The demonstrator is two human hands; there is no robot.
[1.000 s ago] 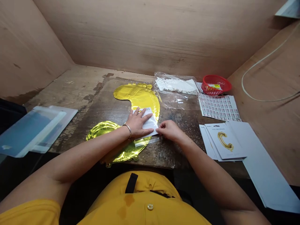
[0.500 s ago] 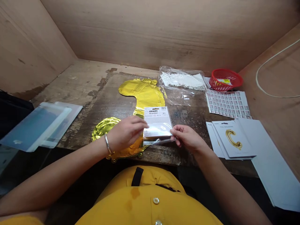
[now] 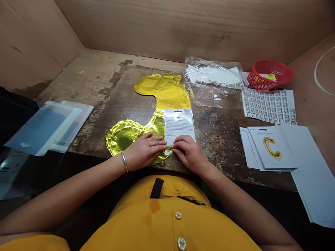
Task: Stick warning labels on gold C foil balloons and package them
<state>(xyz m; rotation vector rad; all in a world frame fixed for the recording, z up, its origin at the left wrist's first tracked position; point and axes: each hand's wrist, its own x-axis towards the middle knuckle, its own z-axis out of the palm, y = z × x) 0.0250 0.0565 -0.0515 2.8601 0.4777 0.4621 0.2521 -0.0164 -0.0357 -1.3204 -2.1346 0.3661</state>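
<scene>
A clear packet with a white printed card inside lies flat, partly over a gold foil balloon of curved shape. My left hand rests on the balloon, its fingers stretched out and their tips at the packet's lower left edge. With bent fingers, my right hand pinches the packet's bottom edge at its lower right. Fingers cover part of that edge, so its fold or flap cannot be made out clearly.
A red basket stands at the back right beside a sticker sheet. Nearer are cards showing a gold letter C. Behind the balloon lies a clear bag of white items. Clear bluish sleeves lie left.
The packet has gone from raised and tilted to flat on the balloon. My right hand has moved left along its lower edge. The left fingers have straightened. The camera view has shifted.
</scene>
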